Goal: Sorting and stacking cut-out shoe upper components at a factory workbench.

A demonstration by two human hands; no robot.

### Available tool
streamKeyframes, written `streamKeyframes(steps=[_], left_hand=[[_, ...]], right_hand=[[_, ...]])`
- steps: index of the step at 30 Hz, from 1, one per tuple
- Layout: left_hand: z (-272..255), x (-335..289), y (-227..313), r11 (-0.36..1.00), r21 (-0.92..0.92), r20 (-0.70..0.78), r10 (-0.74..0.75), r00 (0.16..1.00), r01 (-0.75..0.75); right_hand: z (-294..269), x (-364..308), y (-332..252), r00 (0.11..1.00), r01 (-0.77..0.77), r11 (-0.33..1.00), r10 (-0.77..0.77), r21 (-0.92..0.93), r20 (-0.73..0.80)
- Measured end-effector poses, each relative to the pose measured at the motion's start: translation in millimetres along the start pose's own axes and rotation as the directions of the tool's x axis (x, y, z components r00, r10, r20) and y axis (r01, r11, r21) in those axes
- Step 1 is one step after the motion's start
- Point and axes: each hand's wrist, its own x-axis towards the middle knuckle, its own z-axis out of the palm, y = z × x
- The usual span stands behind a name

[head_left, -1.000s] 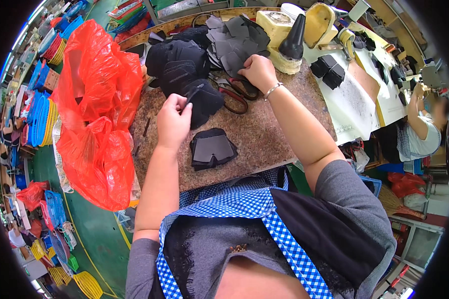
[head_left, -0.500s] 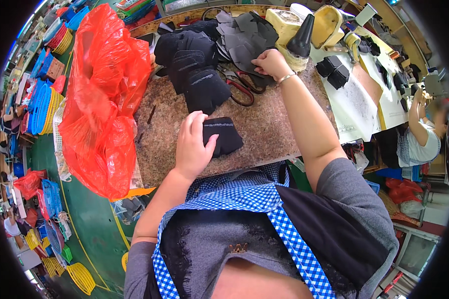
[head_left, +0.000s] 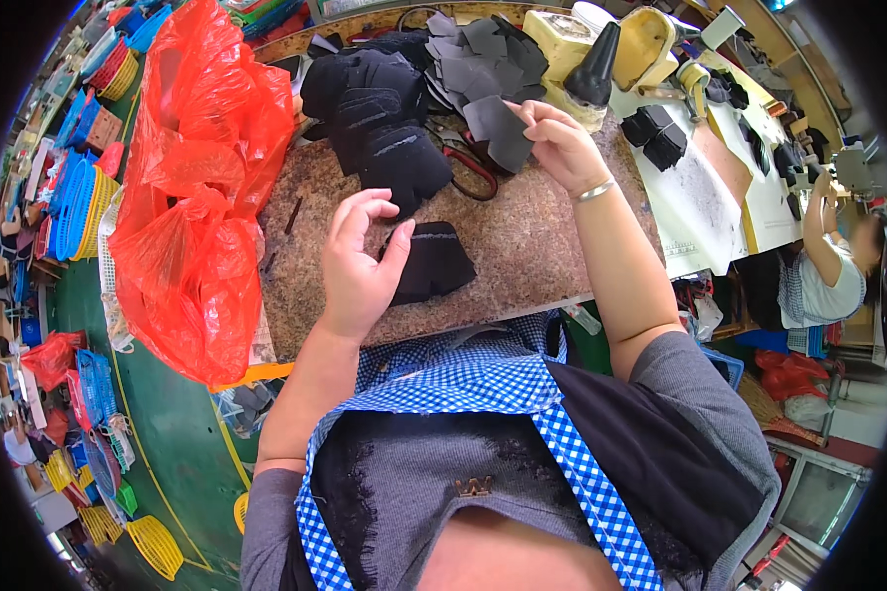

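In my right hand, thumb and fingers pinch the edge of a dark grey cut piece, which hangs over the scissors with red-and-black handles. My left hand is open, its fingers curved and apart, beside a black cut piece lying flat on the stone slab near its front edge. Whether the fingers touch that piece I cannot tell. Beyond my left hand lies a fanned stack of black pieces, and to its right a loose heap of grey pieces.
A big red plastic bag covers the slab's left side. At the back right stand a black cone and a yellowish block. Black bundled pieces lie on white sheets to the right. Another person sits at the far right.
My right hand has lifted a grey piece off the heap and drawn it nearer over the scissors. My left hand has risen off the black piece and opened.
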Motion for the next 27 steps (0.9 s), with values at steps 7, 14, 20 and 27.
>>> streamKeyframes(steps=[7, 14, 20, 27], left_hand=[[-14, 2, 14, 0.849, -0.275, 0.405, -0.323, 0.855, 0.451], [-2, -19, -7, 0.784, -0.382, 0.23, -0.432, 0.872, 0.489], [0, -39, -9, 0.928, -0.119, 0.139, -0.338, 0.931, 0.354], [2, -39, -11, 0.948, 0.305, 0.213, -0.164, 0.963, 0.094]], right_hand=[[92, -48, 1, 0.943, 0.262, 0.639, -0.009, -0.723, 0.334], [106, -62, 25, 0.994, 0.103, 0.678, -0.048, -0.728, 0.096], [97, -71, 45, 0.998, 0.047, 0.627, -0.005, -0.778, 0.056], [95, -73, 56, 0.971, 0.221, 0.389, -0.178, -0.894, 0.163]])
